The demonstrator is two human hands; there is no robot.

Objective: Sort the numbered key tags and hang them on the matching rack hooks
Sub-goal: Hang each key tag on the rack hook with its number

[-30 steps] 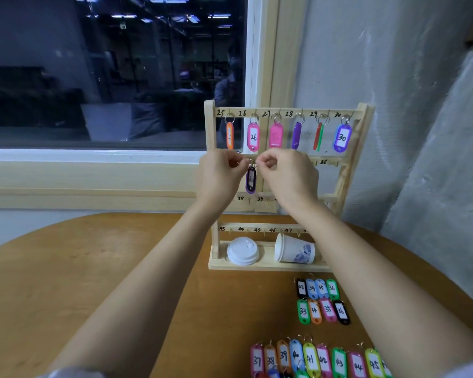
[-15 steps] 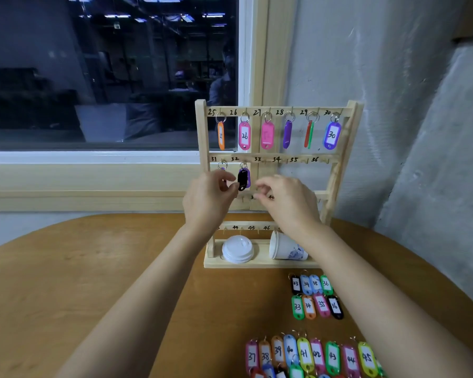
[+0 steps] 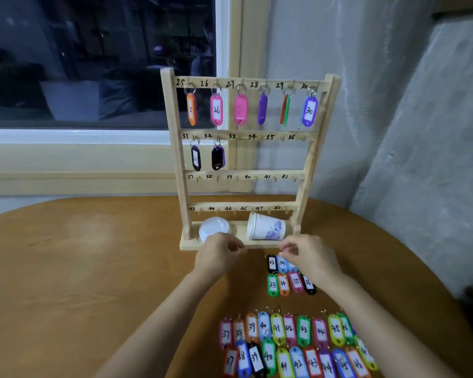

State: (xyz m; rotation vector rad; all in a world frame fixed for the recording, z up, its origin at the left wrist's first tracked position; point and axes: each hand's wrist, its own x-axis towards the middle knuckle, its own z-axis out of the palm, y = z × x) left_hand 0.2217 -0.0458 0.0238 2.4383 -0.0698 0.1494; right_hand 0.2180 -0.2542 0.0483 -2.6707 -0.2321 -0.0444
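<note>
Right hand (image 3: 310,259) at black plastic key tag 33 (image 3: 271,263), grip unclear; left hand (image 3: 219,255) loose, empty. Looks light, stiff, slick: pinch its far end.

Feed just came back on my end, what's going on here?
A person is hanging numbered tags on the wooden rack. Hooks 25 to 32 carry tags; 33 onward are bare. The right hand reaches over the loose 33 to 36 tags on the table; the left hand hovers by the rack's base, apparently empty.
</note>
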